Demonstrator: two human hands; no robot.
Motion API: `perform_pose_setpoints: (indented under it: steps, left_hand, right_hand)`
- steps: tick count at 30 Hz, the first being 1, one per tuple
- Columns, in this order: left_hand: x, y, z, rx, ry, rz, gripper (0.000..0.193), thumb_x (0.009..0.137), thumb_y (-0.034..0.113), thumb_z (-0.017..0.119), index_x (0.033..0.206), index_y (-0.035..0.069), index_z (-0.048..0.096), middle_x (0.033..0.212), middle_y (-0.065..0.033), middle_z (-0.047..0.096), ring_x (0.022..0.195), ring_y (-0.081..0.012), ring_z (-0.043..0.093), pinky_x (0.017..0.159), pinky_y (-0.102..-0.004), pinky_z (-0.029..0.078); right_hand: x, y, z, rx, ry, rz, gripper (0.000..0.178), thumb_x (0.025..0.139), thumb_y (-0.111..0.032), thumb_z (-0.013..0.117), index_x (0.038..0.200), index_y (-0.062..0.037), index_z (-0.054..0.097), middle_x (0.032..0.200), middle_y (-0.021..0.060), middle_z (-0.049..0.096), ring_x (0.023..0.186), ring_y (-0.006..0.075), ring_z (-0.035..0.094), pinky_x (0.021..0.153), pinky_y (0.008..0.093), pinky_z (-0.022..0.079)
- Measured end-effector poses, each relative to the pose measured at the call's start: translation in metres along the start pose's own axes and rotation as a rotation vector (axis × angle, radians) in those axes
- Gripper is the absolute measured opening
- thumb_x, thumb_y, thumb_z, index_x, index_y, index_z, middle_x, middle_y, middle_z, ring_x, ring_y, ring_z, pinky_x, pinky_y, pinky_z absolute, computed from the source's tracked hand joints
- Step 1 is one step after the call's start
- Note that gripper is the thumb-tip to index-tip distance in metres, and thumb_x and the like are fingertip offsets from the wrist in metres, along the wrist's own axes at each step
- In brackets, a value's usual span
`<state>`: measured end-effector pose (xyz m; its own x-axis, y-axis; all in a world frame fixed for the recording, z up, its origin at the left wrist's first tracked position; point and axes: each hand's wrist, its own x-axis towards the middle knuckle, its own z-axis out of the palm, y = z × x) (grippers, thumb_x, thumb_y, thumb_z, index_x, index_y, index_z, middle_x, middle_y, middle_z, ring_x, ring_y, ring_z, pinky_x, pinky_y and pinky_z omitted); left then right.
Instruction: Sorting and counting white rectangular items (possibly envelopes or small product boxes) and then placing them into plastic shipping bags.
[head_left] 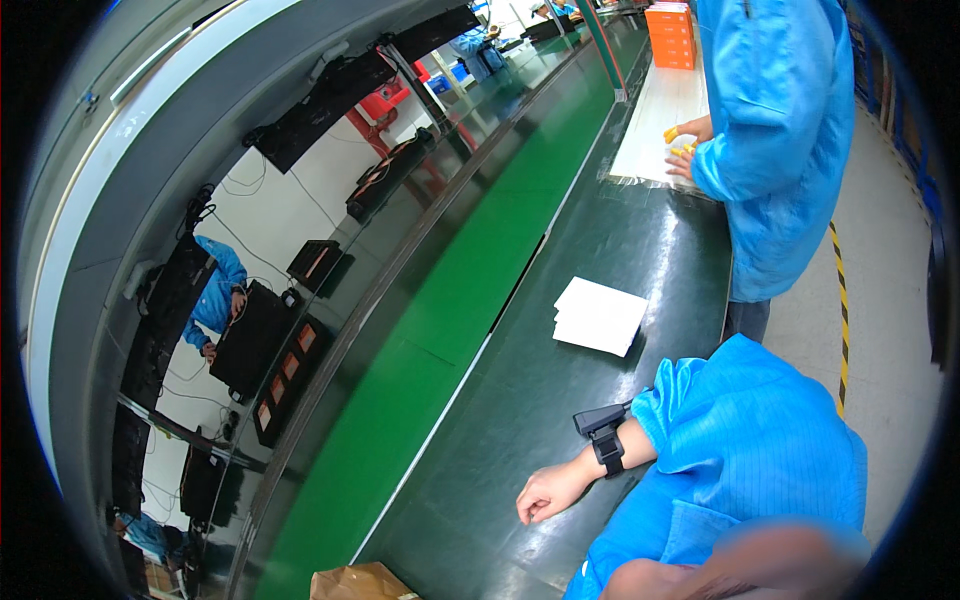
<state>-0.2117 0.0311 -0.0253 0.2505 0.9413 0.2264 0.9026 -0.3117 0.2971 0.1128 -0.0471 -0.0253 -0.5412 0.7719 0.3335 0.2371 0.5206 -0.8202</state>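
My right hand rests on the dark green bench top. Its fingers are curled in, and nothing shows in them; the palm side is hidden. A black strap with a small dark device circles that wrist, just below my blue sleeve. Farther along the bench, apart from the hand, lies a small, uneven stack of white cards or flat boxes; which they are I cannot tell. My left hand is out of the picture.
A green conveyor belt runs along the bench's left side. Brown cardboard stands at the lower edge. A co-worker stands at the far right, a hand over a whitish sheet; orange boxes are stacked beyond.
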Motion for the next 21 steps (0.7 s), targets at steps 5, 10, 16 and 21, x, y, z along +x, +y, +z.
perform_pose_setpoints:
  steps: [5, 10, 16, 21]
  left_hand:
    - [-0.001, -0.001, -0.003, 0.008, -0.012, 0.0, 0.064, 0.064, 0.032, 0.067, 0.115, 0.0, 0.045, 0.108, -0.0207, 0.054, 0.101, -0.0329, 0.052, 0.084, -0.0416, 0.043]
    - [-0.005, -0.003, -0.009, 0.014, -0.011, -0.004, 0.064, 0.066, 0.031, 0.066, 0.116, 0.0, 0.044, 0.109, -0.0207, 0.054, 0.102, -0.0325, 0.051, 0.084, -0.0418, 0.042]
    - [-0.008, -0.004, -0.018, 0.034, -0.029, -0.013, 0.063, 0.067, 0.031, 0.066, 0.118, 0.0, 0.043, 0.11, -0.0207, 0.053, 0.103, -0.032, 0.051, 0.085, -0.042, 0.042]
    - [-0.023, -0.011, -0.037, 0.047, -0.013, -0.045, 0.063, 0.069, 0.03, 0.066, 0.119, 0.0, 0.042, 0.11, -0.0208, 0.053, 0.104, -0.0316, 0.051, 0.086, -0.0421, 0.041]
  right_hand:
    - [0.0, 0.001, 0.002, 0.028, 0.005, -0.003, 0.015, 0.078, -0.014, 0.055, 0.089, -0.0044, 0.059, 0.073, 0.0055, 0.058, 0.062, 0.0177, 0.055, 0.054, 0.0311, 0.041]
    - [0.002, 0.001, 0.002, 0.047, 0.036, -0.023, 0.016, 0.077, -0.015, 0.054, 0.087, -0.0044, 0.06, 0.07, 0.0065, 0.058, 0.062, 0.0174, 0.055, 0.055, 0.0313, 0.041]
    - [0.0, 0.001, -0.003, 0.042, 0.027, 0.025, 0.017, 0.077, -0.017, 0.054, 0.088, -0.0047, 0.06, 0.07, 0.0068, 0.059, 0.062, 0.0187, 0.055, 0.056, 0.032, 0.042]
    - [0.004, -0.003, 0.002, -0.013, 0.0, -0.007, 0.016, 0.079, -0.016, 0.054, 0.09, -0.0051, 0.06, 0.077, 0.005, 0.061, 0.066, 0.0176, 0.058, 0.057, 0.0309, 0.044]
